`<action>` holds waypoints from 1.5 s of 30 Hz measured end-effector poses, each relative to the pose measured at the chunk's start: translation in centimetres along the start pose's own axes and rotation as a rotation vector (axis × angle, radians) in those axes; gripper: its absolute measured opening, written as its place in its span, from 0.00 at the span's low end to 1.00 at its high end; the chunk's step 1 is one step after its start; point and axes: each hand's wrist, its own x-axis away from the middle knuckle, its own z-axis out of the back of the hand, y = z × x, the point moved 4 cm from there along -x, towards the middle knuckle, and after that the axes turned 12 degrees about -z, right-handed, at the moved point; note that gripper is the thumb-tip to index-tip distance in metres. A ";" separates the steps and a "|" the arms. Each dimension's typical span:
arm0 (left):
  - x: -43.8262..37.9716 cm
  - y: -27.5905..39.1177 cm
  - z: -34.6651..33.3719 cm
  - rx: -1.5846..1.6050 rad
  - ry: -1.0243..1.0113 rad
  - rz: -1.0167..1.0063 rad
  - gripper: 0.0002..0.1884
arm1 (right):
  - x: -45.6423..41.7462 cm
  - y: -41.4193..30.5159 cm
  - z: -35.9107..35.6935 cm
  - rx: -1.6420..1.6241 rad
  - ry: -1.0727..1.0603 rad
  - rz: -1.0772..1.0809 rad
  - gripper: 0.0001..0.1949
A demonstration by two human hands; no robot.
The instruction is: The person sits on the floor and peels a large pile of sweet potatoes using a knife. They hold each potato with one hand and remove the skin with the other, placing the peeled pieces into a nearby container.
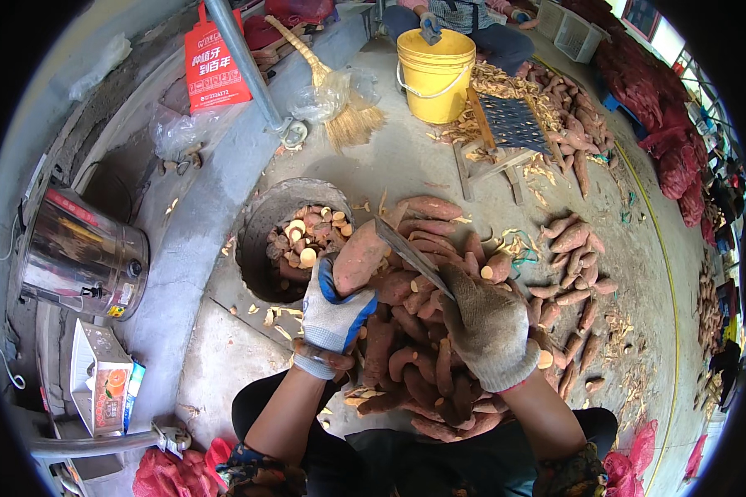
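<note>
My left hand (337, 310), in a white and blue work glove, grips a large reddish sweet potato (359, 256) by its lower end. In my right hand (486, 323), under a soiled knit glove, is the handle end of a knife (410, 255); its blade slants up and left, with the tip at the sweet potato's upper right side. Whether the edge touches the skin I cannot tell. Below and between both hands lies a heap of sweet potatoes (419, 366), several with cut pale ends. Left of the heap, a round dark tub (258, 217) holds cut ends and pieces.
Ahead stand a yellow bucket (435, 93) and a slatted wooden stand with a perforated metal grater (513, 121). Another person (497, 43) sits behind the bucket. A straw broom (348, 118) and metal pole (245, 62) are at upper left, a steel drum (87, 248) at left, more sweet potatoes (575, 248) at right.
</note>
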 end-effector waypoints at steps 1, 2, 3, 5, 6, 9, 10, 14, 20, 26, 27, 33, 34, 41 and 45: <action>0.0 0.0 1.0 -0.014 0.027 0.033 0.25 | -0.2 -0.6 -0.6 -0.010 0.030 0.030 0.14; -0.2 0.1 2.0 -0.065 0.053 0.031 0.25 | -0.2 -1.0 -1.3 0.001 0.023 0.016 0.16; -0.3 0.3 2.8 -0.103 0.069 0.004 0.24 | -0.6 -1.6 -2.2 0.048 -0.041 0.004 0.16; -0.2 0.4 4.1 -0.132 0.093 0.003 0.20 | -1.8 -3.2 -3.4 0.170 -0.072 0.048 0.16; -0.1 0.4 4.6 -0.142 0.102 0.001 0.19 | -2.7 -4.2 -3.7 0.137 -0.113 0.096 0.16; -0.2 0.3 5.6 0.010 0.115 -0.004 0.20 | -8.3 -7.0 -6.3 0.135 -0.447 0.188 0.17; -0.4 0.4 6.1 0.027 0.177 -0.022 0.21 | -10.0 -8.3 -6.8 0.166 -0.382 0.283 0.12; -2.0 -0.4 8.9 0.559 0.494 0.236 0.13 | -7.5 -8.8 -7.7 -0.004 -0.196 0.200 0.14; -3.8 0.1 11.4 0.735 0.639 0.154 0.08 | 3.9 -8.2 -7.7 -0.603 0.003 -0.089 0.14; -3.6 0.2 11.6 0.806 0.618 0.066 0.08 | 5.5 -8.7 -8.5 -0.579 0.018 -0.151 0.11; -3.7 0.3 11.7 0.794 0.607 0.055 0.08 | 5.3 -8.8 -8.7 -0.598 -0.007 -0.159 0.11; -3.4 0.2 10.3 0.894 0.504 0.189 0.11 | -1.6 -9.3 -12.6 -0.346 -0.271 0.091 0.15; -3.3 -0.2 9.8 0.816 0.483 0.261 0.13 | -3.6 -9.3 -13.7 -0.250 -0.366 0.180 0.17; -3.3 -7.4 7.7 0.131 0.142 0.373 0.19 | -0.5 6.4 -5.6 -0.816 -0.333 -0.213 0.13; 3.7 -13.6 2.7 -0.207 -0.326 0.081 0.16 | 6.9 13.8 -0.8 -0.773 -0.291 -0.672 0.13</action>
